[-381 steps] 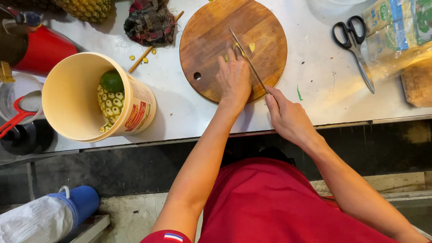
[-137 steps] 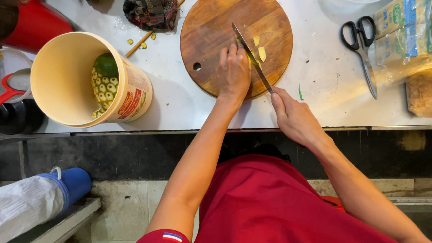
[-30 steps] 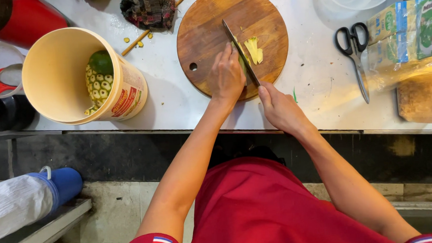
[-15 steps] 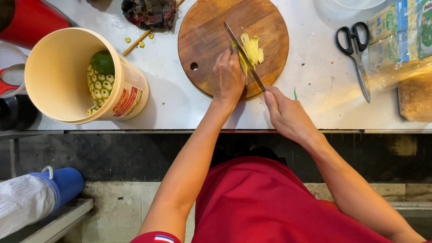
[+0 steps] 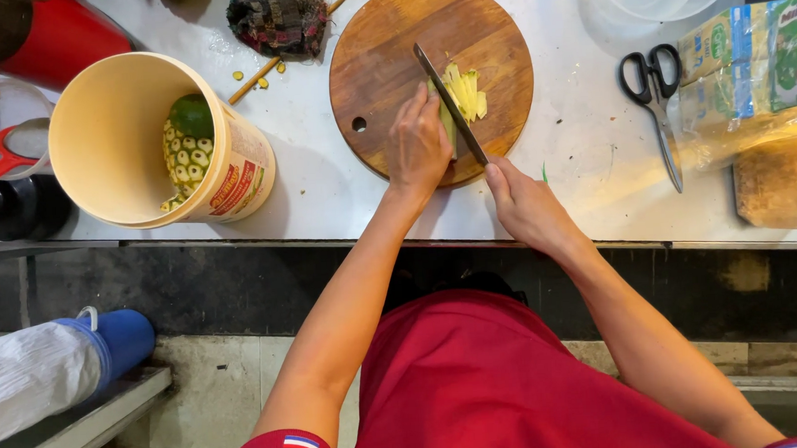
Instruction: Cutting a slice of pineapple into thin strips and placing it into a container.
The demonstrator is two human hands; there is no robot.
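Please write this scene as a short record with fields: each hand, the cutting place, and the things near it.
left hand: left hand presses a pale yellow-green piece of food on the board
right hand: right hand grips a long-bladed kitchen knife
cut pieces: thin pale yellow strips beside the blade
surface: round brown wooden cutting board on a white counter
left of board: large cream plastic bucket
right of board: black-handled scissors
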